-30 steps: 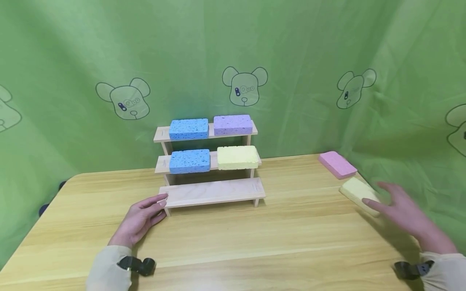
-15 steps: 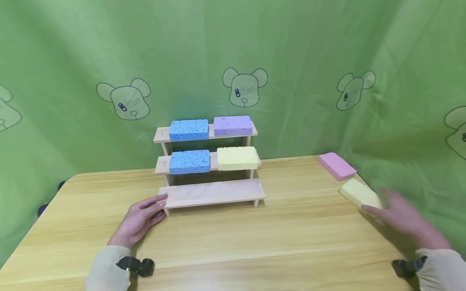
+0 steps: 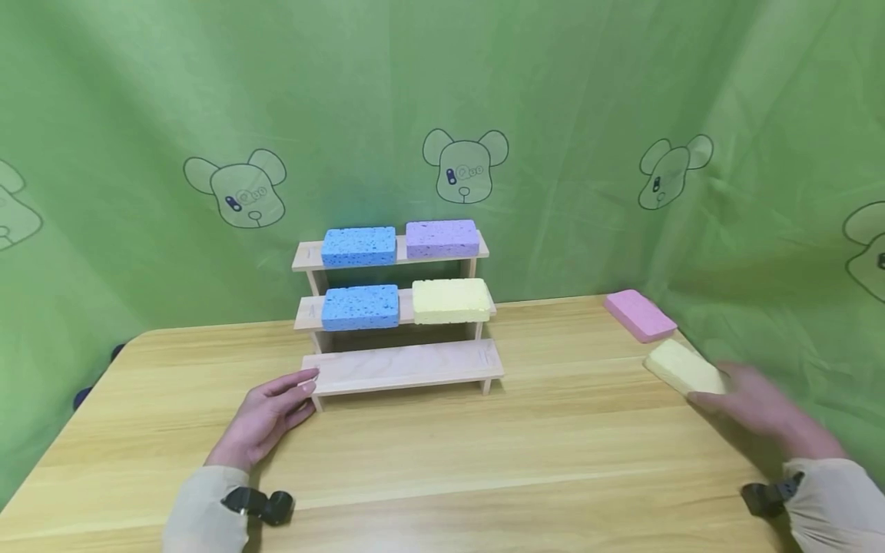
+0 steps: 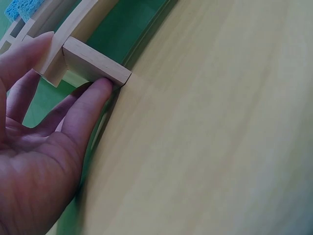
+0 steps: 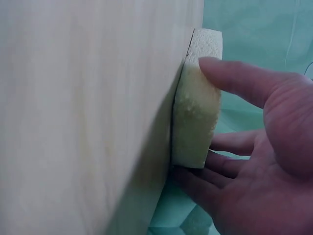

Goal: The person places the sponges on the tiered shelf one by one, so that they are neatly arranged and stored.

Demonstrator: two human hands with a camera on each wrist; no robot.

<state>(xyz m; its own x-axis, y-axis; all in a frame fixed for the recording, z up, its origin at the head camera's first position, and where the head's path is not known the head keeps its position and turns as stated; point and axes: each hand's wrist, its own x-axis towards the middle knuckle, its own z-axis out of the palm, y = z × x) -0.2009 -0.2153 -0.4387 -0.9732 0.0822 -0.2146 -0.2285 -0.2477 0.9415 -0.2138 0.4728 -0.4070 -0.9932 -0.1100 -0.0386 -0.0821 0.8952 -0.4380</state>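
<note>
A three-step wooden shelf stand (image 3: pixel 404 367) stands on the table. My left hand (image 3: pixel 266 418) holds the left end of its lowest step; in the left wrist view one fingertip touches the stand's leg (image 4: pixel 98 61). At the right, my right hand (image 3: pixel 760 403) grips the near end of a pale yellow sponge (image 3: pixel 684 367). The right wrist view shows the thumb on one side of that sponge (image 5: pixel 195 112) and the other fingers at its far side, its flat face close against the table. A pink sponge (image 3: pixel 640 315) lies just beyond it.
On the top step sit a blue sponge (image 3: pixel 359 246) and a purple sponge (image 3: pixel 442 239). The middle step bears another blue sponge (image 3: pixel 360 307) and a yellow sponge (image 3: pixel 451 300). A green curtain (image 3: pixel 553 207) hangs behind the table (image 3: pixel 442 476) and along its right side.
My right hand has come left and closed on the pale yellow sponge, which lies almost where it did. The left hand and the stand have stayed put.
</note>
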